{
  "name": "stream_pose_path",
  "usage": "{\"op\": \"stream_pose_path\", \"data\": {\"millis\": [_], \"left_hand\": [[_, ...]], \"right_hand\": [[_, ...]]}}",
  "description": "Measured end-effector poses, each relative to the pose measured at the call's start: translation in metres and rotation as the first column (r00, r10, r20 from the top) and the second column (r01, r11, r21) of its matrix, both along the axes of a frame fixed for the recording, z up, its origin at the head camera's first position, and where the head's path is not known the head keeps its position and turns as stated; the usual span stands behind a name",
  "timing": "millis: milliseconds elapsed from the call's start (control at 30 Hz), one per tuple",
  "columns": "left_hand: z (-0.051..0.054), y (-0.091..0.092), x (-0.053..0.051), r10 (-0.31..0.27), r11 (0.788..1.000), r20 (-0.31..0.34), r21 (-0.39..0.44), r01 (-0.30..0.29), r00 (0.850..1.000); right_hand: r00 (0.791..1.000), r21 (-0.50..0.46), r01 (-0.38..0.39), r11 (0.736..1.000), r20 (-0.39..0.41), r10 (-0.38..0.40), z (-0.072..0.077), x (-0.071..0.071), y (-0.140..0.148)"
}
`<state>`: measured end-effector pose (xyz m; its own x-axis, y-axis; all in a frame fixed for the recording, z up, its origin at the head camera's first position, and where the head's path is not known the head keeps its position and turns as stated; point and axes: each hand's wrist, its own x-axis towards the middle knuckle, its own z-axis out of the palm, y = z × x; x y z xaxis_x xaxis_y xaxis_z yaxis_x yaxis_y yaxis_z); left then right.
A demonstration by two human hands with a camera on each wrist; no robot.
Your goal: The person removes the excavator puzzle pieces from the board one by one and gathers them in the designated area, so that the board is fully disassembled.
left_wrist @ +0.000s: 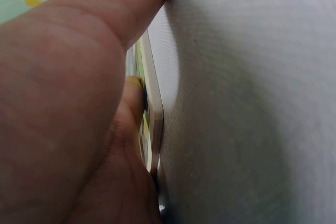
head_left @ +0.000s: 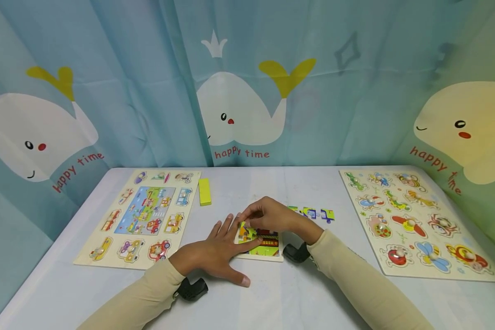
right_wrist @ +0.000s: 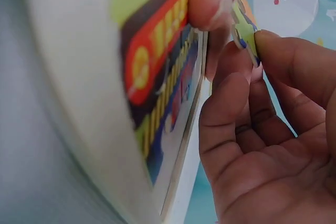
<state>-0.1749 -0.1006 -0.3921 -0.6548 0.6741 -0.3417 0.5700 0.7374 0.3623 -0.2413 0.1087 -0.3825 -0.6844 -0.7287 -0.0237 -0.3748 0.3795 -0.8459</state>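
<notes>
A small jigsaw board [head_left: 268, 251] with a brightly coloured vehicle picture lies at the middle of the table. My left hand [head_left: 212, 256] is spread flat with straight fingers, the index finger across the picture. In the left wrist view the wooden edge of the jigsaw board [left_wrist: 154, 93] shows beside the palm. Over the board's upper part, my right hand [head_left: 272, 215] pinches a jigsaw piece between thumb and fingers. That jigsaw piece [right_wrist: 244, 32] appears tilted and edge-on in the right wrist view, partly hidden by fingertips.
Several loose jigsaw pieces [head_left: 327, 215] lie right of the board. A yellow block [head_left: 205, 192] sits behind to the left. A vehicle peg puzzle [head_left: 82, 256] lies at left, an insect peg puzzle [head_left: 400, 238] at right. A whale-print curtain [head_left: 156, 114] hangs behind.
</notes>
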Motion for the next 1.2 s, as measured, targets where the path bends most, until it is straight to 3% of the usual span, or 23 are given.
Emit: {"op": "stream_pose_path", "data": {"millis": [400, 600, 900, 1200], "left_hand": [[0.001, 0.001, 0.001, 0.006, 1.000, 0.002, 0.007, -0.006, 1.000], [0.001, 0.001, 0.000, 0.008, 1.000, -0.008, -0.001, -0.008, 1.000], [-0.001, 0.001, 0.001, 0.010, 1.000, -0.011, 0.003, -0.010, 1.000], [0.001, 0.001, 0.002, 0.016, 1.000, -0.013, 0.008, -0.016, 1.000]], "right_hand": [[0.996, 0.014, 0.034, 0.999, -0.084, -0.033, 0.011, -0.004, 0.012], [0.994, 0.013, 0.088, 0.996, -0.068, -0.087, 0.015, -0.004, 0.025], [0.995, 0.052, 0.092, 0.994, -0.053, -0.090, 0.008, -0.003, 0.045], [0.989, 0.045, 0.144, 0.989, -0.050, -0.142, 0.015, -0.002, 0.065]]}}
